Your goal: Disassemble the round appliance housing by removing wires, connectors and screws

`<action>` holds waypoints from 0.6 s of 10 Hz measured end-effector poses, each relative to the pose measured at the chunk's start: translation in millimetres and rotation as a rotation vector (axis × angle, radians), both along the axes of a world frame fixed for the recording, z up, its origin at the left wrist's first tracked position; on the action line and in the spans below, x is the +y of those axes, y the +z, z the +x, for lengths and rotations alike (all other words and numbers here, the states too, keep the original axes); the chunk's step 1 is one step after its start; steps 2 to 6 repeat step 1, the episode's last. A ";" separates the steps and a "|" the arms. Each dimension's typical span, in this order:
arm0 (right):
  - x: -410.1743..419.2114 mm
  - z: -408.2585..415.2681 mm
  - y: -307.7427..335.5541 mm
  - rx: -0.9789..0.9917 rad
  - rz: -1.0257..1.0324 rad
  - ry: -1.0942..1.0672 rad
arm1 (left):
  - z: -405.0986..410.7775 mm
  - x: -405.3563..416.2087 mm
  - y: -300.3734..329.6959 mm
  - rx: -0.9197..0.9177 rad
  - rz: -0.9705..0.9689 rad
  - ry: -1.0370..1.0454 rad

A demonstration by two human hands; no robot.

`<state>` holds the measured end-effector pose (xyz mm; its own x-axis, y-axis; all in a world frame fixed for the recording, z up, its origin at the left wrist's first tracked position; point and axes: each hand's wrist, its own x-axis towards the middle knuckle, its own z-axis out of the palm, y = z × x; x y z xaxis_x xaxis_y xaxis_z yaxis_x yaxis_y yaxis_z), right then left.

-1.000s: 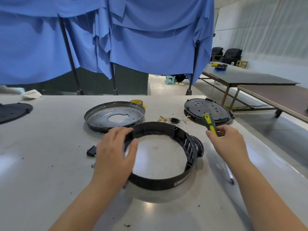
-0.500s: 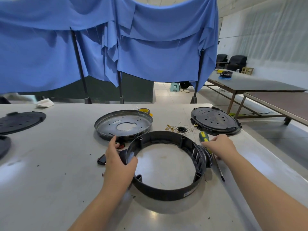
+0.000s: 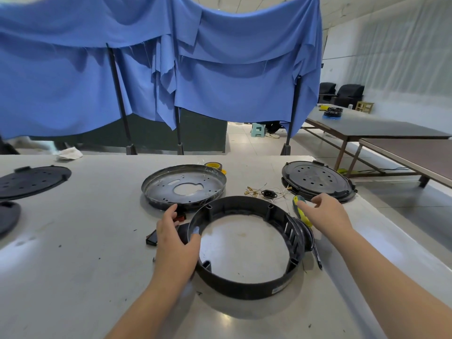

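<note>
Both of my hands are working at the black plastic housing ring [image 3: 247,287], which is lying flat on the smooth, pale grey table [image 3: 73,277] just in front of me. Gripping its left wall, my left hand [image 3: 175,243] is curling round the rim, thumb hooked inside the hoop and fingers stretching along the outside. Left of the ring, far off at the table's edge, two flat black discs are lying; the perforated black plate [image 3: 31,181] is showing a scatter of round holes, and a small dark disc [image 3: 7,216] is sitting just in front of it. Touching the ring's left flank, half under my fingers, a small black and red switch block [image 3: 154,238] is resting on the table. Behind the ring, a shallow metal pan [image 3: 183,187] with a dull sheen, a keyhole-shaped cutout and small drilled holes is sitting beside a yellow tape roll [image 3: 214,165]. Behind the ring's right side, thin pale wires with brass terminals [image 3: 254,190] are tangling round a black socket connector [image 3: 268,192]. My right hand [image 3: 325,211] is hovering with fingers loosely spread, fingertips touching the yellow-green screwdriver handle [image 3: 301,210] without closing on it; the tool is lying against the ring's slotted, ribbed right wall. Behind that hand, a round black lid [image 3: 318,181] with dotted holes is sitting near the table's edge.
</note>
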<state>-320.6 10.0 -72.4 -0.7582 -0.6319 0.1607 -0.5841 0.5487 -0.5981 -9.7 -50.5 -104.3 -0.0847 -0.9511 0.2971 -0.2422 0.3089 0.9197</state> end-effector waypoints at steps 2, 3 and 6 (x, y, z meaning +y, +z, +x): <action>2.8 3.0 3.5 -0.020 -0.143 0.065 | 1.7 -0.4 3.4 0.027 0.012 0.021; 2.8 3.0 3.5 -0.020 -0.143 0.065 | 1.7 -0.4 3.4 0.027 0.012 0.021; 2.8 3.0 3.5 -0.020 -0.143 0.065 | 1.7 -0.4 3.4 0.027 0.012 0.021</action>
